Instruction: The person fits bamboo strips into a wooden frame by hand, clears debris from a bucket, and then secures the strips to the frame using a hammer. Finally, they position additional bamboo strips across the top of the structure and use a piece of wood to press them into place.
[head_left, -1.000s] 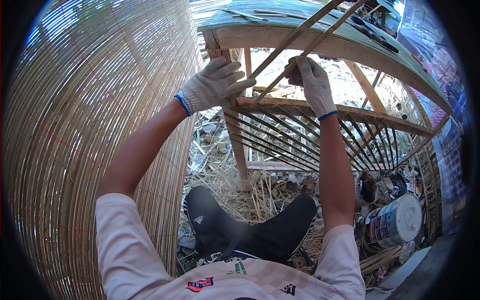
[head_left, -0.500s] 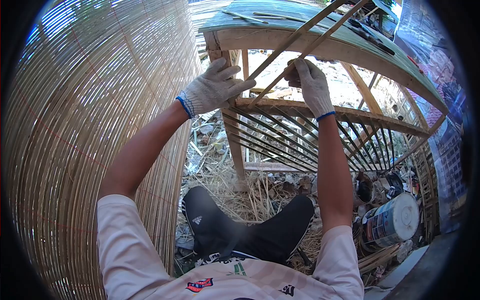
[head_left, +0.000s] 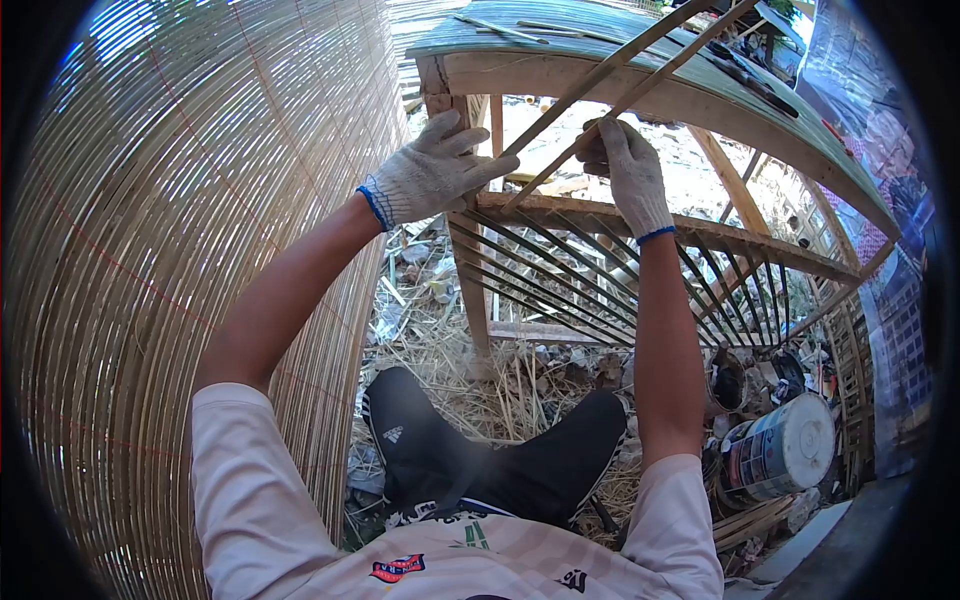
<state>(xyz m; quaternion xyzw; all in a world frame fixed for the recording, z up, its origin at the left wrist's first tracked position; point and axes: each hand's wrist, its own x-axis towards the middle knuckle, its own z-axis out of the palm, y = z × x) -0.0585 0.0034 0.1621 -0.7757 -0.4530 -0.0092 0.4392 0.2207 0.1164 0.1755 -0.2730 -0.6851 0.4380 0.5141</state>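
Note:
My left hand (head_left: 428, 175), in a white knit glove, is spread with its fingers apart beside a wooden post (head_left: 470, 125). Its fingertips meet the lower end of one bamboo strip (head_left: 575, 98), though a firm grip does not show. My right hand (head_left: 637, 180), gloved too, has its fingers curled closed against a second bamboo strip (head_left: 552, 165). Both strips slant from the upper right down toward the wooden crossbar (head_left: 690, 222). Below that bar, several thin slats (head_left: 560, 262) fan out. My right fingertips are partly hidden.
A tall slatted bamboo screen (head_left: 200, 260) stands close on my left. Above the frame is a bench top (head_left: 600, 30) with loose strips and a dark tool (head_left: 755, 82). A paint bucket (head_left: 785, 450) lies at lower right. Straw and debris (head_left: 510, 390) cover the ground.
The view has shifted slightly, so the frame and strips appear a little farther right. Both hands keep nearly the same pose around the strips.

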